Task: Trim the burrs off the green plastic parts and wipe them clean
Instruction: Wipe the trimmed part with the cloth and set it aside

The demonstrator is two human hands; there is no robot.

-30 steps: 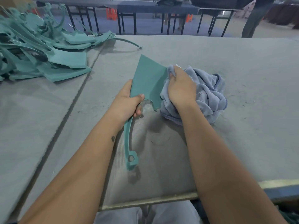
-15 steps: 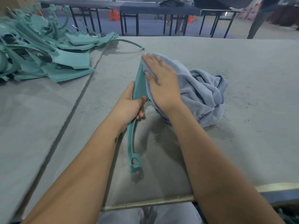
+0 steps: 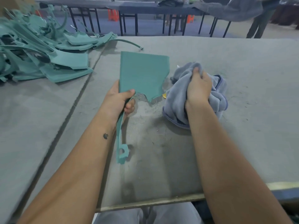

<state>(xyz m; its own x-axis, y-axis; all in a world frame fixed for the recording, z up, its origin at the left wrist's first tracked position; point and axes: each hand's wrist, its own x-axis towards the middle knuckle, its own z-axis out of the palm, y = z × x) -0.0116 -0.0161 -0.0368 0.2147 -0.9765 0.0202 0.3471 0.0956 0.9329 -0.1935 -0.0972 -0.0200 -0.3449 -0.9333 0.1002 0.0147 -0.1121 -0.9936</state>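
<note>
Wiping looks to be the step in hand here, with the green part (image 3: 142, 75) lifted off the counter (image 3: 242, 110) and its broad flat face turned up toward the camera, probably so the whole surface is easy to check and reach. The left hand (image 3: 119, 101) grips it at the neck, thumb on top and fingers curled underneath, right where the wide panel narrows into a long thin arm; that arm runs down toward the body and ends in a small hooked tab with a hole. The right hand (image 3: 198, 88) is bunched round a grey-blue cloth (image 3: 178, 101), which rests on the counter just beside the part's right edge, not touching it. The part looks matte teal, evenly coloured, with a stepped cut-out along its right side. Pale shavings litter the counter beneath it. Off to the left sits a pile of green parts (image 3: 48, 54).
</note>
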